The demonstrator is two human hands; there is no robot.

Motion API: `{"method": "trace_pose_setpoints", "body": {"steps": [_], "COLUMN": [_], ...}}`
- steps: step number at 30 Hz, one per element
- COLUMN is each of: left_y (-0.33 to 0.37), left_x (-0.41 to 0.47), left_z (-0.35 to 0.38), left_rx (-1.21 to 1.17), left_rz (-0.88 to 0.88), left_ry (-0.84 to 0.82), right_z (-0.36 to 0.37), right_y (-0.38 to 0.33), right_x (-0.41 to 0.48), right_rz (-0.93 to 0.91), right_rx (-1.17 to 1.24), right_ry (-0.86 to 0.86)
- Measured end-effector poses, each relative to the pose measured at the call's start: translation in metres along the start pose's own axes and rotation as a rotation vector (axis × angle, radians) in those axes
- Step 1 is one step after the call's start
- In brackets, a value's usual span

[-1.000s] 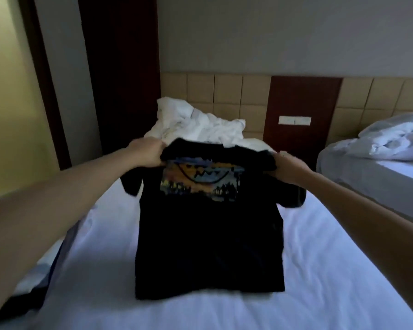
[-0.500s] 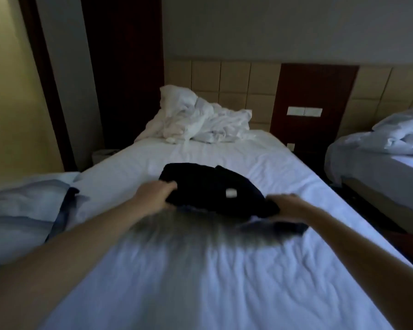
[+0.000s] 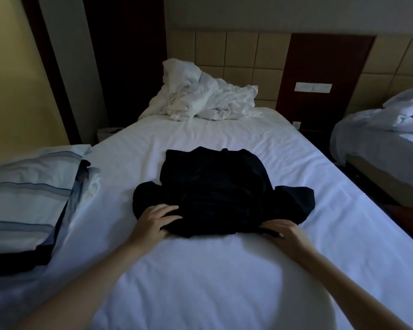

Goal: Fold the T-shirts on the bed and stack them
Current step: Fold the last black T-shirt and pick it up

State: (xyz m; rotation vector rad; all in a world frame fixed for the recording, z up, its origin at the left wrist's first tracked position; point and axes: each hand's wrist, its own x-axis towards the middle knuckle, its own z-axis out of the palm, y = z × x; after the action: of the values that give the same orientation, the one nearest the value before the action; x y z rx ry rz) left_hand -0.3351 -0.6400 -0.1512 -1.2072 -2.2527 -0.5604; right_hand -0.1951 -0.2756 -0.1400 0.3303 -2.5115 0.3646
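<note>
A black T-shirt [image 3: 215, 189] lies face down on the white bed [image 3: 200, 282], sleeves spread to both sides, its near edge toward me. My left hand [image 3: 156, 219] grips the shirt's near left shoulder edge. My right hand [image 3: 280, 231] holds the near right edge, fingers curled on the cloth. A stack of folded clothes [image 3: 29, 201], light blue striped on top with dark cloth beneath, sits at the bed's left side.
A crumpled white duvet [image 3: 200, 101] is heaped at the head of the bed by the padded headboard [image 3: 243, 51]. A second bed [image 3: 386, 139] with rumpled bedding stands to the right across a narrow gap.
The shirt was held up with its print facing me, then swung down. It now lies flat and face down on the bed, with both hands still on its near edge.
</note>
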Motion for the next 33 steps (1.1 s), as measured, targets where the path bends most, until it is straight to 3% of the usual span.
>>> {"method": "trace_pose_setpoints", "body": {"steps": [4, 7, 10, 14, 19, 22, 24, 27, 30, 33], "left_y": [0.008, 0.016, 0.027, 0.048, 0.066, 0.075, 0.085, 0.089, 0.089, 0.087], "left_x": [-0.022, -0.036, -0.048, -0.067, -0.107, -0.121, -0.13, -0.138, -0.127, -0.113], "left_z": [-0.014, -0.028, -0.046, -0.063, -0.07, -0.074, -0.073, -0.078, -0.091, -0.104], "left_rx": [-0.056, -0.145, -0.183, -0.239, -0.134, 0.009, 0.112, -0.041, -0.378, -0.393], "left_rz": [0.093, 0.077, 0.064, 0.008, -0.064, -0.03, -0.009, -0.233, -0.413, -0.68], "left_ry": [-0.039, -0.04, -0.057, -0.084, -0.115, -0.053, -0.14, -0.441, -0.213, 0.016], "right_z": [-0.024, -0.042, -0.06, -0.062, -0.06, -0.064, -0.061, -0.06, -0.057, -0.046], "right_y": [-0.006, -0.023, -0.043, -0.059, -0.092, -0.104, -0.112, -0.128, -0.148, -0.183], "right_x": [-0.021, -0.028, -0.041, -0.075, -0.113, -0.126, -0.135, -0.138, -0.126, -0.101], "right_rz": [0.109, 0.017, -0.092, 0.029, 0.197, 0.243, 0.225, 0.303, 0.164, 0.062], "right_rx": [-0.039, -0.078, -0.071, 0.007, 0.088, 0.012, -0.092, -0.119, -0.18, -0.153], "right_ry": [0.029, 0.07, 0.03, -0.073, -0.113, -0.094, -0.112, -0.241, -0.283, -0.378]}}
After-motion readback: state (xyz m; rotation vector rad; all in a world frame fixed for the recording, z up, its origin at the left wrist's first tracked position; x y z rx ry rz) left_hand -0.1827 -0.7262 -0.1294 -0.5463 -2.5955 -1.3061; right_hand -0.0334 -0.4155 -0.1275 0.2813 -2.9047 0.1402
